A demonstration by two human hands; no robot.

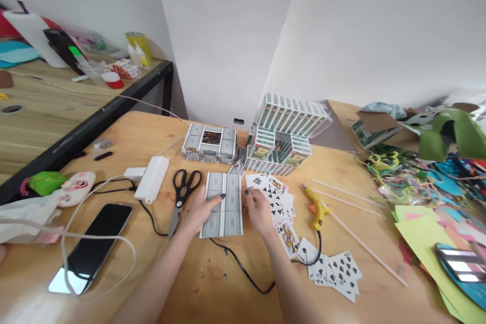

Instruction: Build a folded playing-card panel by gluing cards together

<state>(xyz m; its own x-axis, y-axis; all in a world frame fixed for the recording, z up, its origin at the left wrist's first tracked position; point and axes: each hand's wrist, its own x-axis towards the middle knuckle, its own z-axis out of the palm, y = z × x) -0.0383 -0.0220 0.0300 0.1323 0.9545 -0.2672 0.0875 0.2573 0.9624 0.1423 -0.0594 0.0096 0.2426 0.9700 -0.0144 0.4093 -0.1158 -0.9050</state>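
- I see the left hand (pixel 200 208) clamped on the playing-card panel (pixel 233 207), lower centre.
- Right hand (pixel 259 211) just beside it; I can't tell its grip.
- Aligning step, I judge; the next move calls for a steady left hold.

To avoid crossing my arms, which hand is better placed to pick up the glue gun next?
Probably your right hand: it is nearer the yellow glue gun, on the same side, while your left hand holds the gray-backed cards.
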